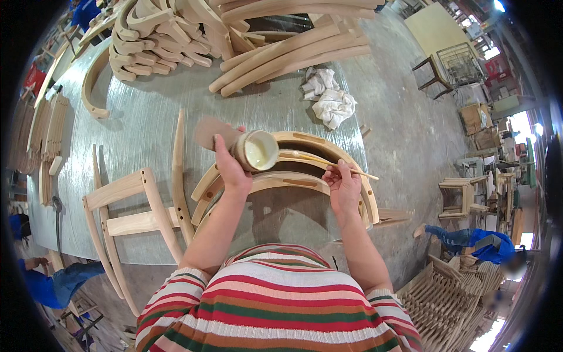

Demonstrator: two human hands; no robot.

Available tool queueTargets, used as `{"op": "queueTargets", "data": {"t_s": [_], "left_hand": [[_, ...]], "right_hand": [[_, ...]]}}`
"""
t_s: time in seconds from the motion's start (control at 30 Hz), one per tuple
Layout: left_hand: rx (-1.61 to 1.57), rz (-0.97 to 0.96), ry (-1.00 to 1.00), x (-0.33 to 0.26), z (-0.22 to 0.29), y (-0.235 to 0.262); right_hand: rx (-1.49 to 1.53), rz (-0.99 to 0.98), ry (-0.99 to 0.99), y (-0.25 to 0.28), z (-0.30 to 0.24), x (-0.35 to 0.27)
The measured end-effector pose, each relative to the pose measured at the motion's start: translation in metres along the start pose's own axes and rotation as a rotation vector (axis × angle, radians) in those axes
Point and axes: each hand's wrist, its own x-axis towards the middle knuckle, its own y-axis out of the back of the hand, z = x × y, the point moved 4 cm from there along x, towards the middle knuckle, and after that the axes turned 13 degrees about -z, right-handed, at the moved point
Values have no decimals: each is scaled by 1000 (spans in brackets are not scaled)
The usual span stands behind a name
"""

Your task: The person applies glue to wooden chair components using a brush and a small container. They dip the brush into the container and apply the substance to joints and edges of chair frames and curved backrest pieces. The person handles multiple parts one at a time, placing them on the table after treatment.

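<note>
My left hand (233, 170) is closed round a small round jar (271, 146), tilted so that the pale, creamy liquid (257, 154) inside shows. A flat, brown, rounded piece (212, 132) juts out beside the jar at the same hand; how it is held is partly hidden. Between the fingers of my right hand (343, 183) is a thin wooden stick (319, 160) with a whitish tip, pointing left. The tip is over or against the middle one of several curved wooden rails (293, 136); contact is unclear. These rails lie nested on the table and have slots cut in them.
A wooden chair frame (130, 224) stands left of my arms on the metal-topped table (158, 94). Stacked curved parts (158, 47) and long bent rails (293, 58) fill the far side, near white rags (331, 100). People in blue, including one person (492, 245), are nearby.
</note>
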Motion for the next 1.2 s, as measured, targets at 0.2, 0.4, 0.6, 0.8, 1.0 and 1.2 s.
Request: {"op": "queueTargets", "data": {"t_s": [0.2, 0.4, 0.6, 0.8, 1.0, 1.2], "left_hand": [[36, -16, -78, 2, 18, 2], [38, 1, -64, -2, 19, 0], [13, 4, -29, 0, 18, 5], [-17, 37, -41, 7, 22, 9], [16, 7, -46, 12, 24, 11], [5, 18, -52, 18, 24, 12]], "right_hand": [[-234, -8, 44, 7, 16, 8], [-381, 2, 85, -3, 23, 13], [-509, 71, 216, 24, 0, 7], [-536, 47, 188, 5, 11, 4], [-699, -145, 143, -26, 18, 5], [-977, -239, 207, -30, -12, 4]]}}
